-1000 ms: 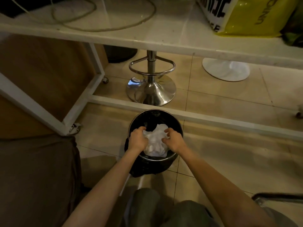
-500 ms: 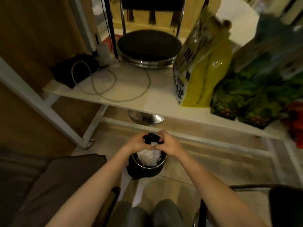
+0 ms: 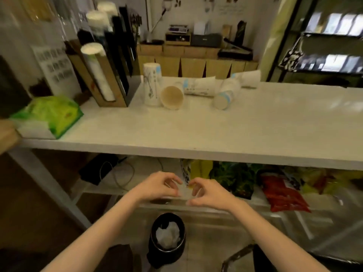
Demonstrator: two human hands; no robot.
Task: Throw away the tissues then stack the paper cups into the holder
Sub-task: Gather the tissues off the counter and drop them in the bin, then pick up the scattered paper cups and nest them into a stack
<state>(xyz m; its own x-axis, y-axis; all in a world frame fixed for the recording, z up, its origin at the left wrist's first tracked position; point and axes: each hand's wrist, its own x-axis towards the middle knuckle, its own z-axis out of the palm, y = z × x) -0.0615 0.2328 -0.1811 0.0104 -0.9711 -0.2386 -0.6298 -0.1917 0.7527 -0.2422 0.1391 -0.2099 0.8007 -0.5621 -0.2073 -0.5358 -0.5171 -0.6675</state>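
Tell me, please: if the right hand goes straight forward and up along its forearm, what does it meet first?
Probably the front edge of the white counter, above the right hand. Depth is unclear, so it could instead reach the yellow bag under it.

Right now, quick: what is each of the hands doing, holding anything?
Left hand: loosely curled, half open, holding nothing visible.
Right hand: loosely curled, half open, holding nothing visible.
Tissues are in the bin.
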